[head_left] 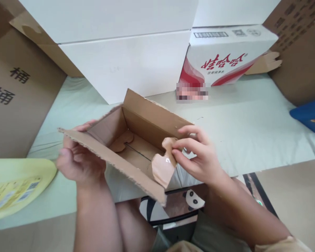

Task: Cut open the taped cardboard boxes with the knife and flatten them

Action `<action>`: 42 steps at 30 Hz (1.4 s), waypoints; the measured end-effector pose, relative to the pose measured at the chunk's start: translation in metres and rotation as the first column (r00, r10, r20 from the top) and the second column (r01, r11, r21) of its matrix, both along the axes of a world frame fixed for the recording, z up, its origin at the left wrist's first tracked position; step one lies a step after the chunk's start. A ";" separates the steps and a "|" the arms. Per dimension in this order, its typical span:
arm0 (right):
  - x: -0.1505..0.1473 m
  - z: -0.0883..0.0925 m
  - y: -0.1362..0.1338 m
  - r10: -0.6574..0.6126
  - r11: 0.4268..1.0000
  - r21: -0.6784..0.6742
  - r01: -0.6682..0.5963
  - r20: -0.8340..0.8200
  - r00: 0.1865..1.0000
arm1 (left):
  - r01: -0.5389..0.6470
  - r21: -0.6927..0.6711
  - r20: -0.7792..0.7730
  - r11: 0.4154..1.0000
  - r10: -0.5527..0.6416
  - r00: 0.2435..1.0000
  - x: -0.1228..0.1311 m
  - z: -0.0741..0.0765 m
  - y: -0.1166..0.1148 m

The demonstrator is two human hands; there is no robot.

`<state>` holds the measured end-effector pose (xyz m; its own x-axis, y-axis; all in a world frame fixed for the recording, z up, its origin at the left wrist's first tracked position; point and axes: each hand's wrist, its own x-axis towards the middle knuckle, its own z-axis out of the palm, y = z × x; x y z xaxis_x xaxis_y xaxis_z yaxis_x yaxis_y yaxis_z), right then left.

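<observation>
A small brown cardboard box is tilted in front of me with its top open, and its inside looks bare. My left hand grips its left end, with some fingers hidden behind the long near flap. At the right end, my right hand pinches a short notched flap between thumb and fingers. Shiny clear tape shows on that flap. The long far flap stands up, and its edge is rough.
White cartons and a red-and-white water carton stand behind. Big brown cartons rise at the left and right. A yellow package lies left, a blue package right. A panda-patterned item is below, by my legs.
</observation>
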<state>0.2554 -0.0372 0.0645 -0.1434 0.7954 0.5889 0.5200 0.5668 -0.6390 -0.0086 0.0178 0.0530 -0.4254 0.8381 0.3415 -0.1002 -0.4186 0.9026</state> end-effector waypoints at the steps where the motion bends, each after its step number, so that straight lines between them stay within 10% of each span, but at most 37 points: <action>1: 0.001 -0.004 0.000 -0.132 0.991 0.039 0.131 0.017 0.991 | -0.014 0.020 -0.021 1.000 0.014 1.000 0.000 0.000 0.000; 5: 0.005 -0.018 -0.001 -0.343 0.936 0.047 0.349 -0.094 0.935 | -0.023 0.057 -0.094 0.998 0.028 0.995 0.003 -0.003 0.000; 10: 0.008 -0.022 -0.001 0.061 0.989 -0.120 -0.081 -0.164 0.985 | 0.024 -0.001 -0.066 1.000 -0.024 0.998 0.004 -0.007 -0.002; 17: 0.011 -0.028 -0.001 0.470 0.874 -0.049 -0.483 -0.166 0.867 | -0.012 -0.133 -0.055 0.991 0.005 0.998 0.004 -0.009 -0.009; 30: 0.005 -0.033 -0.001 0.429 0.891 -0.059 -0.451 -0.216 0.877 | 0.122 -0.071 -0.457 0.990 -0.141 0.878 -0.011 -0.011 -0.007; 42: 0.010 -0.043 0.001 0.479 0.874 0.026 -0.486 -0.225 0.849 | 0.119 0.065 -0.484 0.991 -0.073 0.872 -0.021 -0.037 -0.006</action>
<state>0.2649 -0.0357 0.0215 -0.3847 0.6777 0.6267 0.0321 0.6883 -0.7247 -0.0293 0.0122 0.0161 -0.1092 0.8224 0.5584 0.2921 -0.5104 0.8088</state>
